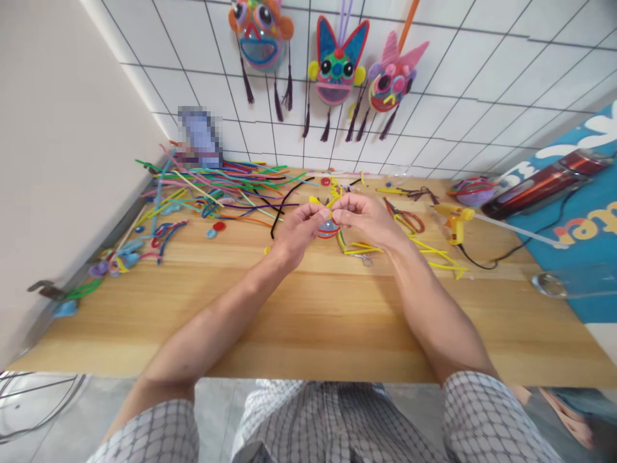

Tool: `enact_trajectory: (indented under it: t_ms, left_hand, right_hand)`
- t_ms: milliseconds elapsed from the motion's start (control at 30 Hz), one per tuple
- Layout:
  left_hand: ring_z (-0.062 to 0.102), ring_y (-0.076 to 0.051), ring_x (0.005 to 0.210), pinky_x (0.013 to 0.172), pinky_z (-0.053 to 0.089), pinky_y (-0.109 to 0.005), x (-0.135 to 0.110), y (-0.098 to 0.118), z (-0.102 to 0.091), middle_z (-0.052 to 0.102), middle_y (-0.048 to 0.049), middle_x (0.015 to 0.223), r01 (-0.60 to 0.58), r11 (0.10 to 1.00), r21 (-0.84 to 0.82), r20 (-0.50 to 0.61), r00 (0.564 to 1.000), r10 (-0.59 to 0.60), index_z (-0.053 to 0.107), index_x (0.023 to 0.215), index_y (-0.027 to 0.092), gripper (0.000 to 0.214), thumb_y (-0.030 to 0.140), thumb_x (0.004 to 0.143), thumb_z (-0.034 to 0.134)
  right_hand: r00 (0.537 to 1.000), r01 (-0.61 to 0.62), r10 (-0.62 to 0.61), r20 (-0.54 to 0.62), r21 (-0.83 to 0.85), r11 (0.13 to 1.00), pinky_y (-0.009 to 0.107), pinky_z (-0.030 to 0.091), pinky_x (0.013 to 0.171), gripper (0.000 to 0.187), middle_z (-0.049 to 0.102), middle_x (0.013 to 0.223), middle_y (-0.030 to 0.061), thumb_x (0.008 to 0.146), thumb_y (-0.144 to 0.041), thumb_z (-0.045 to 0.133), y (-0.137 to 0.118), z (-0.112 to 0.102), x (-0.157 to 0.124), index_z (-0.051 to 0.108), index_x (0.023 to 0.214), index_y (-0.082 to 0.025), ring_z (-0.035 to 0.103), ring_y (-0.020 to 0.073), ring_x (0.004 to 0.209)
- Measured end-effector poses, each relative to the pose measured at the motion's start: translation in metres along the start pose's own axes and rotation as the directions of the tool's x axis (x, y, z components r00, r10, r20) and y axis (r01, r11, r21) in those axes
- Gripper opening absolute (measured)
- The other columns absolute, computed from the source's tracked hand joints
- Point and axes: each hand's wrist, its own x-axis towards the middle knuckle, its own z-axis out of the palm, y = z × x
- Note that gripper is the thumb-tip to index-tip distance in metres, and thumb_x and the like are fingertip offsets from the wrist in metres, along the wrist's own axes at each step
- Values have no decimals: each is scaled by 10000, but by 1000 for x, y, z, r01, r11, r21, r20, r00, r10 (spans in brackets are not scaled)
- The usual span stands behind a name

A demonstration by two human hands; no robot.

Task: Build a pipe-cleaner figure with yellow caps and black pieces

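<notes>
As a yellow fuzzy wire point(335, 189) is pinched in the grip of the left hand point(301, 230) and right hand point(362, 217), a clear, red-rimmed ball point(328, 229) is seen just below, between them; scissors point(398, 214) and a yellow glue gun point(459, 222) are scattered rightward across the bench point(332, 321).

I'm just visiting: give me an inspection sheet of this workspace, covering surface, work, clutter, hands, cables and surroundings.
Surface: wooden tabletop; most items lie toward the gridded wall.
Job's things: small yellow piece at the fingertips, above a clear piece with a red rim; fine detail hidden by the hands.
Clutter: colourful fuzzy stems heaped at left; scissors and yellow stems at right.
Hands: left hand and right hand both pinch the yellow piece.
Cables: black cord runs from the yellow glue gun.
Surroundings: three decorated masks hang against the wall; red flask at right.
</notes>
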Motion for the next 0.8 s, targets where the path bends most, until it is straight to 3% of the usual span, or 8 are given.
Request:
enact_trajectory:
  t_ms: [233, 400, 567, 667, 800]
  left_hand:
    - [398, -40, 495, 485, 314, -175, -4, -4, 8, 521, 53, 599, 105, 953, -286, -60, 990, -128, 672, 751, 154, 229, 249, 845, 858]
    - [473, -36, 518, 518, 362, -174, -4, -6, 10, 616, 57, 677, 119, 897, -426, -136, 972, -194, 645, 789, 169, 231, 228, 845, 861]
    - [511, -45, 548, 548, 391, -183, -5, -9, 11, 627, 59, 705, 75, 912, -403, -146, 978, -145, 645, 822, 183, 233, 254, 835, 866]
    - [510, -51, 554, 545, 382, -186, -6, -10, 11, 622, 51, 694, 50, 942, -332, -122, 988, -95, 652, 818, 179, 243, 280, 819, 873]
    - [472, -55, 545, 536, 351, -197, -7, -9, 12, 609, 41, 672, 9, 982, -188, -65, 998, -22, 654, 790, 173, 264, 328, 820, 866]
  right_hand:
    - [996, 12, 3, -87, 172, 985, 253, 463, 576, 469, 636, 706, -32, 697, -583, 896, 16, 23, 5, 665, 849, -204, 530, 108, 602]
    - [976, 119, -84, -201, 166, 979, 280, 530, 681, 461, 663, 804, -24, 767, -596, 851, 26, 41, 6, 638, 960, -235, 608, 133, 712]
    - [936, 221, -214, -280, -5, 975, 286, 511, 660, 353, 646, 786, -24, 827, -499, 819, 23, 44, 2, 628, 961, -234, 591, 133, 690]
    - [926, 222, -235, -297, -75, 972, 285, 487, 645, 233, 626, 771, -27, 862, -405, 769, 16, 38, 0, 634, 945, -234, 570, 128, 674]
    - [938, 215, -220, -269, -51, 975, 280, 469, 645, 182, 609, 758, -35, 828, -312, 759, 8, 23, 1, 634, 933, -232, 558, 126, 679]
